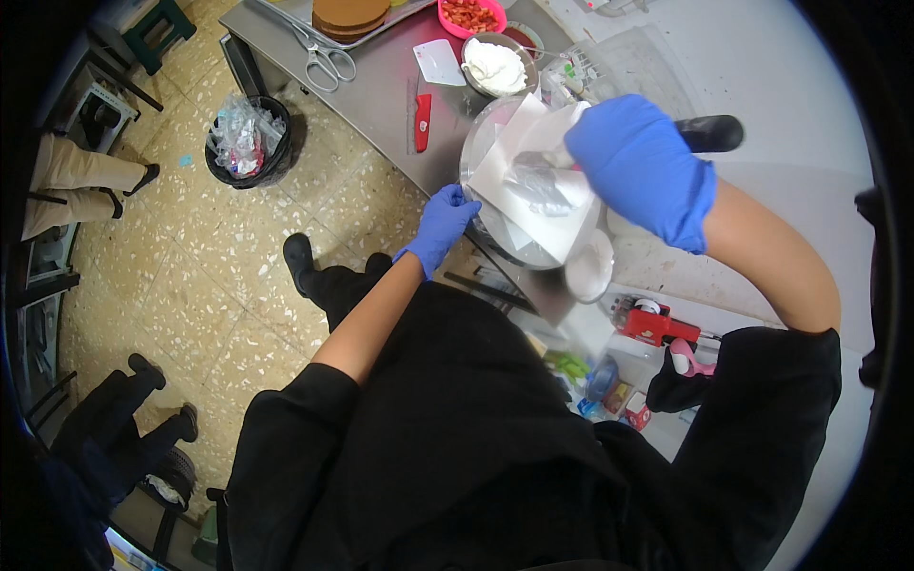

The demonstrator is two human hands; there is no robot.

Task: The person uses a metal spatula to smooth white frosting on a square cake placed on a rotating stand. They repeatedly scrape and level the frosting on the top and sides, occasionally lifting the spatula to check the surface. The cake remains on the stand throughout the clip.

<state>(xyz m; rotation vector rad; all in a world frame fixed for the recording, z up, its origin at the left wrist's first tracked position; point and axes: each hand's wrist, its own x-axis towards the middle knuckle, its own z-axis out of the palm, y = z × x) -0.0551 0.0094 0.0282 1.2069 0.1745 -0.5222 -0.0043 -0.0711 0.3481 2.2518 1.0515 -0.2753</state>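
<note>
My right hand, in a blue glove, is closed around a tool whose black handle sticks out to the right, probably a cake spatula. Its other end is blurred and partly hidden by my fist. Under that hand, white paper sheets lie on a round, clear-edged turntable. A shiny, blurred, see-through piece, perhaps plastic film, is on the paper. My left hand, also gloved, has its fingertips curled at the turntable's near-left rim.
Beyond the turntable are a bowl of white cream, a white scraper, a red-handled knife, diced fruit in a pink bowl, scissors and brown cake layers. A bin stands on the floor. Other people's legs show left.
</note>
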